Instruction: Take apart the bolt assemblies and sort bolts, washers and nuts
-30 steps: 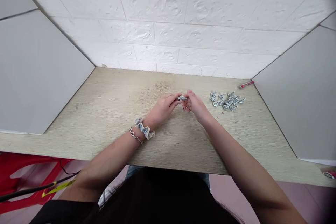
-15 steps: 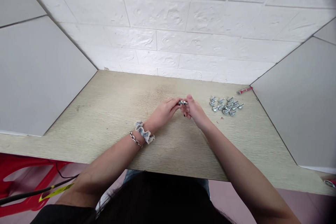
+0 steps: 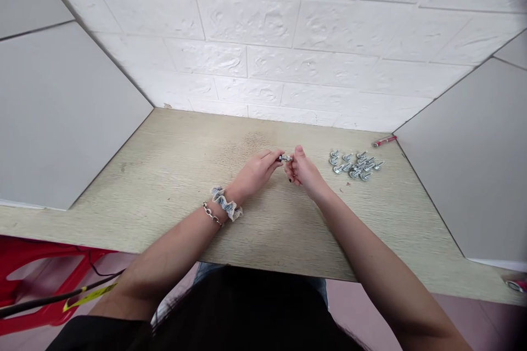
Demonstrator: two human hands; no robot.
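Note:
Above the middle of the table, a small metal bolt (image 3: 285,158) lies sideways between my two hands, a nut showing on its shank. My left hand (image 3: 259,171) pinches its thicker, dark-edged end between thumb and fingers. At the other end, my right hand (image 3: 303,173) has its fingers curled around the tip, with the thumb pointing up. Those fingertips partly hide the bolt's end. To the right of my right hand lies a loose group of several bolts with wide washers (image 3: 357,164).
The pale wooden table (image 3: 164,153) runs back to a white brick-patterned wall (image 3: 263,60). Grey panels (image 3: 69,115) close in both sides. A red tube-like object (image 3: 383,141) rests in the far right corner. A red plastic stool (image 3: 53,285) and a dark cable stand at lower left.
My right hand's fingers and thumb have shifted slightly on the bolt's tip, and more of the shank shows. My left hand keeps its pinch. The group of bolts is unmoved.

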